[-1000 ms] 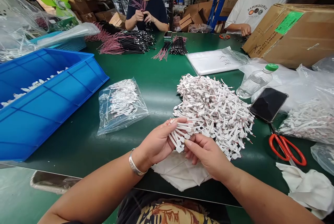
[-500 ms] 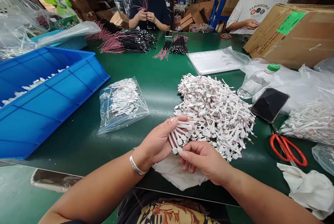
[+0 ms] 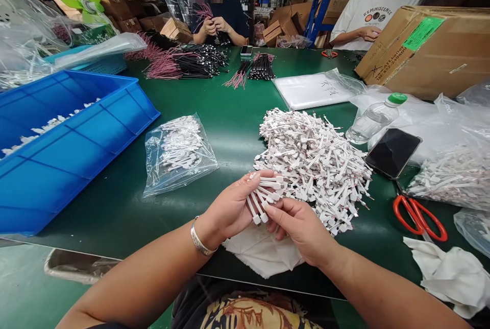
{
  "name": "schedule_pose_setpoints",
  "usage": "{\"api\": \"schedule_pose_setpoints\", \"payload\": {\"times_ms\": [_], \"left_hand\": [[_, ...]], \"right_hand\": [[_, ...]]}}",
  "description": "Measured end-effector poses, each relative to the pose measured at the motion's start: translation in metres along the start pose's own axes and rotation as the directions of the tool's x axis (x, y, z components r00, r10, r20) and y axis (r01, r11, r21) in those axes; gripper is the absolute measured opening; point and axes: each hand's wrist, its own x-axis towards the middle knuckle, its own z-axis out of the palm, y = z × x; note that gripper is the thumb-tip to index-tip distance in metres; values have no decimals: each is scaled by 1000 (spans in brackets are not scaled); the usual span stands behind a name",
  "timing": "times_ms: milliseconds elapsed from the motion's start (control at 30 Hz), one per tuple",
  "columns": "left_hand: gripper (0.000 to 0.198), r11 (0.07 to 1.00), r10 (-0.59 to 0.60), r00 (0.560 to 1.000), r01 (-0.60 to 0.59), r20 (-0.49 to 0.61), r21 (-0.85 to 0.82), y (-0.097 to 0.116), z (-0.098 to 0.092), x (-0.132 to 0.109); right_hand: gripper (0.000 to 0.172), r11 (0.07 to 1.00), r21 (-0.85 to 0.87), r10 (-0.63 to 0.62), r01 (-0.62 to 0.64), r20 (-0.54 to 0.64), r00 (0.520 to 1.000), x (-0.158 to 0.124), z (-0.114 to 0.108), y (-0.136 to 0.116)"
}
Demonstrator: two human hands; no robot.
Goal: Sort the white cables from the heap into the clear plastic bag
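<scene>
My left hand holds several short white cables, fanned out under its thumb with their connector ends toward the right. The fingers of my right hand pinch at the connector ends of the same cables. Right behind both hands lies a big heap of white cables on the green table. A white cloth is spread beneath my hands. To the left of the heap is a clear plastic bag with more white cables inside.
A blue bin stands at the left. On the right are a bottle, a phone, red-handled scissors, a crumpled cloth and a carton. Two people sit across, near black and pink wires.
My right hand has moved slightly up along the connector ends in my left hand. The person opposite has shifted their hands and wires a little.
</scene>
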Motion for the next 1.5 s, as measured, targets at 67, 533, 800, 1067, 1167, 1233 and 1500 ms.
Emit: {"api": "schedule_pose_setpoints", "payload": {"times_ms": [67,533,800,1067,1167,1233,1500], "left_hand": [[27,1000,-8,1000,8,-18,-25,1,0,1],[26,998,-19,1000,18,-25,-56,4,-1,1],[25,997,-11,1000,10,-16,-79,5,0,1],[25,996,-55,996,51,-69,-68,7,3,1],[24,997,-49,995,44,-88,-61,7,2,1],[24,997,-50,994,44,-92,-59,6,2,2],[25,999,-36,994,35,-100,-14,4,0,3]], "right_hand": [[33,1000,17,10,-10,13,1000,0,0,-1],[28,997,41,56,-61,98,994,0,0,0],[39,945,-228,305,-234,355,884,-9,1,-5],[51,982,-108,178,-157,237,955,-9,-4,-3],[50,992,-108,-76,69,-65,995,-6,-14,-8],[43,962,-204,-217,183,-159,963,-4,-20,-14],[33,927,-332,-212,174,-81,974,4,-27,-17]]}}
